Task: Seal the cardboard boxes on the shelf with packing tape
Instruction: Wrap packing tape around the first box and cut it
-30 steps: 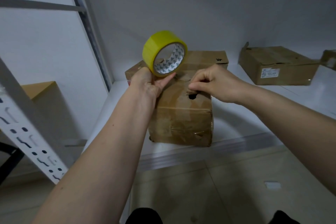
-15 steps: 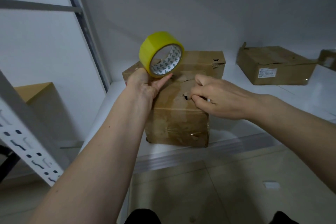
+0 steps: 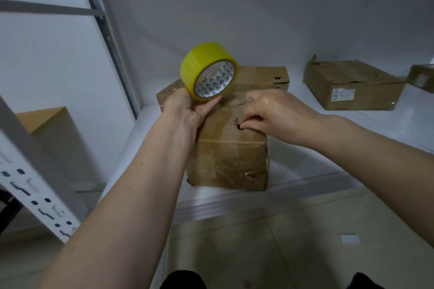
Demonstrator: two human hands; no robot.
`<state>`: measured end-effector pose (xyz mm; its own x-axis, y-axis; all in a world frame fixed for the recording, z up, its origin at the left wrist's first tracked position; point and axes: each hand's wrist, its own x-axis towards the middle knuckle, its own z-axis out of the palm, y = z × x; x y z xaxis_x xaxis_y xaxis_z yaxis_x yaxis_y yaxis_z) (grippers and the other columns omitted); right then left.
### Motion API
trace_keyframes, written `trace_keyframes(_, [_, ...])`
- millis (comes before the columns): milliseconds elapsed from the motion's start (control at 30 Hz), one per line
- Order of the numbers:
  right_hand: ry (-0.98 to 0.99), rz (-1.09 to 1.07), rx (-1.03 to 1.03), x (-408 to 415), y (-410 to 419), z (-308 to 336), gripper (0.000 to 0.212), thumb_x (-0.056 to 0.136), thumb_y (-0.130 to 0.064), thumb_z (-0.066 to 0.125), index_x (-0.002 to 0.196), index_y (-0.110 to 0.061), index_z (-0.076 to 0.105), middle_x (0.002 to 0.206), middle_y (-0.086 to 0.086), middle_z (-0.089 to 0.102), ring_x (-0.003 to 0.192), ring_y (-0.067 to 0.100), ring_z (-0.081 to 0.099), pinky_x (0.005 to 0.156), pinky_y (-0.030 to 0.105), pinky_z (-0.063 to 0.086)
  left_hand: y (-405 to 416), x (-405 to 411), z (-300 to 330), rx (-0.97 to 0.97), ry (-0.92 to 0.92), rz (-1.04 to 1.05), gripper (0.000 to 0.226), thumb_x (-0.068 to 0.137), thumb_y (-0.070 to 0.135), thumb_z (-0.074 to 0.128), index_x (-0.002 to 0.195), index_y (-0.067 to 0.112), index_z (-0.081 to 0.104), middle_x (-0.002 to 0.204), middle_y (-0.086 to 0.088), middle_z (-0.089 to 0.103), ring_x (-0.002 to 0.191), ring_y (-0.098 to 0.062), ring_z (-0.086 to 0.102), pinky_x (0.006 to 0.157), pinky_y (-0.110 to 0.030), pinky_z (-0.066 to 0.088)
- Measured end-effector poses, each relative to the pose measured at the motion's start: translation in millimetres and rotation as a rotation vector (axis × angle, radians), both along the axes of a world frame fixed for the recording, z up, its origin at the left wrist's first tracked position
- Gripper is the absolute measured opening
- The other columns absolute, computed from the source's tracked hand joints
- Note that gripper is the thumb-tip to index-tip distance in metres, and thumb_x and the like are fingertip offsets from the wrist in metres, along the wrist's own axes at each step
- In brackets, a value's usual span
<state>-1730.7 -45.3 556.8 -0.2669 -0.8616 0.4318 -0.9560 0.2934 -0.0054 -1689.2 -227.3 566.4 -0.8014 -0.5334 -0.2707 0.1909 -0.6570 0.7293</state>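
Note:
A worn cardboard box (image 3: 229, 162) stands at the front of the white shelf (image 3: 305, 178), with old clear tape on its front face and a torn hole in its top. My left hand (image 3: 187, 110) holds a yellow roll of packing tape (image 3: 206, 70) upright above the box's far left corner. My right hand (image 3: 270, 112) rests on the box top, fingertips pinched together beside the hole; whether they grip a tape end I cannot tell. A second box (image 3: 260, 77) sits right behind the first.
A flatter labelled box (image 3: 352, 88) lies at the right of the shelf, with another box (image 3: 422, 77) at the far right edge. A perforated metal upright (image 3: 30, 171) crosses the left foreground. A tan box (image 3: 54, 134) sits beyond the shelf's left side. Tiled floor lies below.
My right hand slid toward me along the box top and now pinches beside the hole. The tape roll stayed in my left hand over the far left corner.

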Motion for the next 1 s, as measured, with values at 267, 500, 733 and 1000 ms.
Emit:
trace_keyframes(267, [0.486, 0.150, 0.396, -2, -27, 35, 0.030, 0.075, -0.023, 0.075, 0.097, -0.013, 0.056, 0.099, 0.006, 0.061, 0.094, 0.029, 0.059, 0.062, 0.031, 0.032, -1, -2, -2, -0.048, 0.005, -0.027, 0.030, 0.105, 0.007, 0.033, 0.106, 0.002, 0.063, 0.116, -0.021, 0.065, 0.114, -0.038, 0.062, 0.061, -0.051, 0.053])
trace_keyframes(500, [0.503, 0.312, 0.266, -15, -24, 24, 0.021, 0.071, -0.015, 0.078, 0.085, -0.008, 0.065, 0.087, 0.009, 0.063, 0.078, 0.030, 0.063, 0.051, 0.033, 0.043, -3, -1, -3, -0.072, -0.022, -0.021, 0.028, 0.104, 0.006, 0.035, 0.113, 0.002, 0.062, 0.125, -0.020, 0.063, 0.116, -0.038, 0.061, 0.060, -0.047, 0.054])
trace_keyframes(733, [0.302, 0.287, 0.062, -18, -16, 1, 0.007, 0.079, -0.010, 0.069, 0.075, -0.005, 0.069, 0.076, 0.008, 0.059, 0.069, 0.025, 0.060, 0.052, 0.026, 0.041, -3, -3, -3, -0.066, -0.013, -0.010, 0.036, 0.106, 0.009, 0.034, 0.132, 0.003, 0.057, 0.130, -0.022, 0.061, 0.117, -0.042, 0.060, 0.053, -0.048, 0.055])
trace_keyframes(1000, [-0.111, -0.010, 0.010, -3, -19, 6, 0.007, 0.085, -0.011, 0.070, 0.087, -0.012, 0.077, 0.086, 0.000, 0.068, 0.080, 0.013, 0.060, 0.079, 0.039, 0.051, 1, -1, -1, -0.076, -0.001, 0.000, 0.025, 0.105, 0.006, 0.036, 0.111, 0.003, 0.060, 0.123, -0.021, 0.063, 0.115, -0.040, 0.062, 0.048, -0.045, 0.055])
